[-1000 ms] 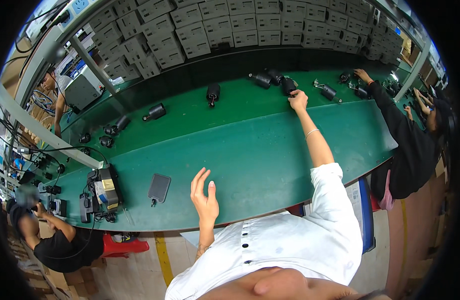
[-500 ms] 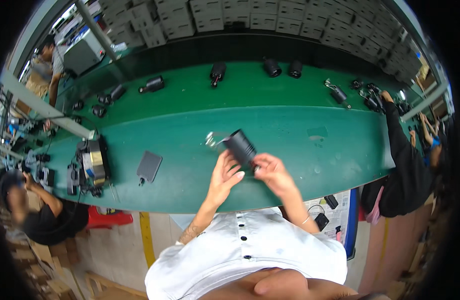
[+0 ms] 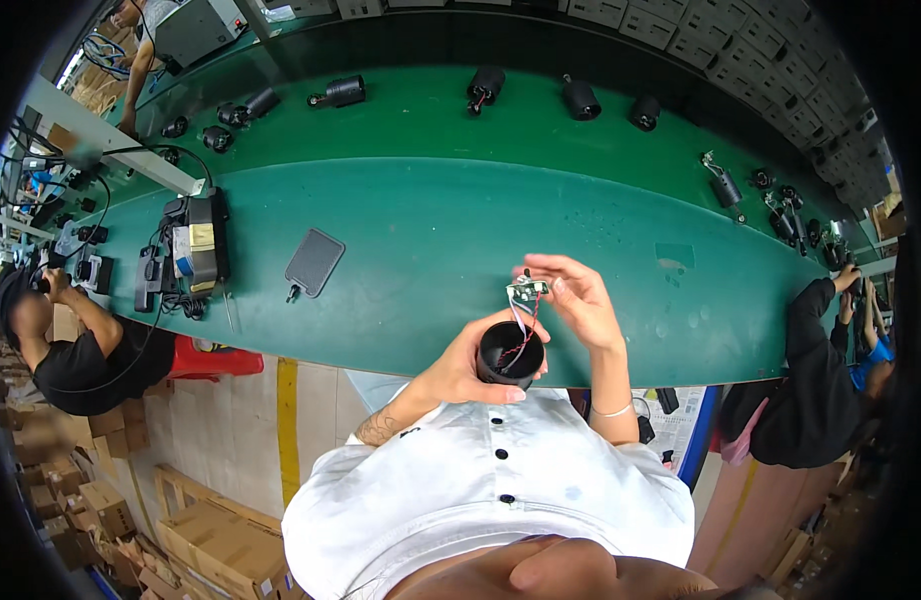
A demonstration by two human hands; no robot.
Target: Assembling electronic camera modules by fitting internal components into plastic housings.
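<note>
Clock positions off the cylindrical housing: it's black inside and out. Circuit board at 12: green, white parts. Twisted wires: red and black. Workbench: teal green; strip beyond, 12: brighter green. Cylinders on it, 12 to 1: black. Boxes, 1: grey, dark markings. Paddle-shaped pad, 10: dark grey, lighter rim. Stool, 9: red. Floor stripe, 8: solid yellow. Shirt, 6: white, black buttons. Co-worker's top, 3 to 4: black.
</note>
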